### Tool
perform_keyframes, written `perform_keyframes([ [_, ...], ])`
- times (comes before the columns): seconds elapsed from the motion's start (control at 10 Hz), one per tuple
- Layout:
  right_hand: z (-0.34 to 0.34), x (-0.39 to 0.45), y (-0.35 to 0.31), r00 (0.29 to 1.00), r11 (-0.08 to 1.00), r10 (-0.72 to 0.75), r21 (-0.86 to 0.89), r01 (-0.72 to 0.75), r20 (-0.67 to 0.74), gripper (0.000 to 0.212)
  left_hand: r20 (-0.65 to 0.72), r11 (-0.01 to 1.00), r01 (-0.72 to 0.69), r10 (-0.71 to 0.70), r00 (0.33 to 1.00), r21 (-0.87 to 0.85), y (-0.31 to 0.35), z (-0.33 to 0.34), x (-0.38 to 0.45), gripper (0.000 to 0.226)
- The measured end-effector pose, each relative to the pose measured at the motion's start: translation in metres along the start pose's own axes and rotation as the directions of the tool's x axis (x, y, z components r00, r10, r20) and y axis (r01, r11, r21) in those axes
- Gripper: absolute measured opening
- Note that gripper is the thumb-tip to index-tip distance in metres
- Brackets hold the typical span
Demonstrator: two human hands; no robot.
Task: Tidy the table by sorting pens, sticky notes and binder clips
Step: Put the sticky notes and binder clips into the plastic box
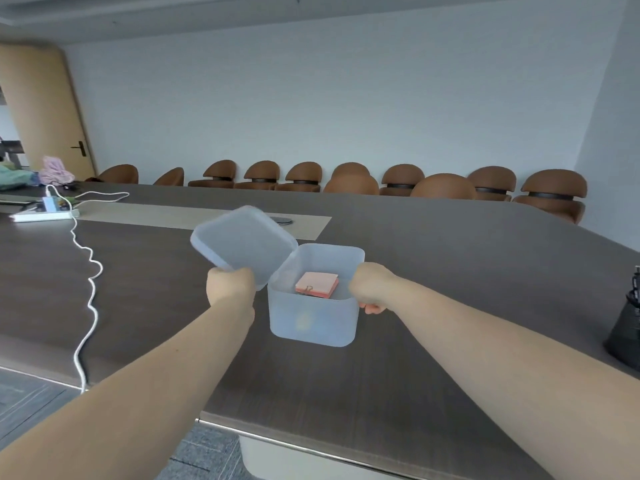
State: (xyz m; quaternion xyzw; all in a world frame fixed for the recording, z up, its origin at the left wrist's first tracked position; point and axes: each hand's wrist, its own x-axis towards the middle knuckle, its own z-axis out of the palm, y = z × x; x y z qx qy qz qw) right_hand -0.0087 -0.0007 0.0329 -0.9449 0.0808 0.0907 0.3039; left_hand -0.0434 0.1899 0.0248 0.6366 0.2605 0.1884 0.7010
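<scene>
both my forearms reach forward over the dark wood-grain worktop. my left hand is clenched on the near edge of a frosted, rounded-square plastic lid, held tilted beside the box. my right hand grasps the right wall of the translucent box. inside, between my hands, lies a pink sticky-note pad with a binder clip on it.

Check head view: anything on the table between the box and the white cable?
Only the left hand, holding the lid above that stretch. Tabletop between box and cable is otherwise bare.
</scene>
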Motion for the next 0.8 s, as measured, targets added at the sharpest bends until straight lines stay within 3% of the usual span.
perform_keyframes([
  [0.1, -0.010, -0.014, 0.004, 0.995, 0.992, -0.097, 0.081, 0.097, -0.013, 0.036, 0.002, 0.930, -0.328, 0.332, 0.943, 0.166, 0.008, 0.009, -0.002, 0.028],
  [0.2, -0.015, -0.013, 0.007, 0.995, 0.987, -0.093, 0.128, 0.096, -0.032, 0.035, 0.236, 0.699, -0.614, 0.569, 0.788, 0.366, 0.014, 0.013, -0.013, 0.029],
  [0.3, -0.018, -0.010, 0.012, 0.998, 0.992, -0.056, 0.110, 0.059, -0.034, 0.030, 0.553, 0.383, -0.804, 0.586, 0.593, 0.456, 0.006, 0.021, -0.019, 0.036],
  [0.4, -0.020, -0.011, 0.018, 1.000, 0.994, 0.009, 0.113, -0.010, 0.005, 0.026, 0.784, 0.104, -0.883, 0.421, 0.457, 0.458, -0.010, 0.030, -0.018, 0.045],
  [0.5, -0.022, -0.012, 0.027, 1.000, 0.993, 0.020, 0.117, -0.022, 0.016, 0.033, 0.863, -0.110, -0.914, 0.387, 0.323, 0.391, -0.020, 0.036, -0.019, 0.059],
  [0.6, -0.024, -0.013, 0.034, 1.000, 0.993, 0.026, 0.114, -0.027, 0.009, 0.035, 0.883, -0.221, -0.898, 0.375, 0.281, 0.379, -0.014, 0.042, -0.024, 0.090],
  [0.8, -0.025, -0.007, 0.048, 0.999, 0.999, 0.038, 0.038, -0.039, 0.029, 0.038, 0.878, -0.322, -0.824, 0.282, 0.386, 0.466, 0.012, 0.063, -0.032, 0.057],
])
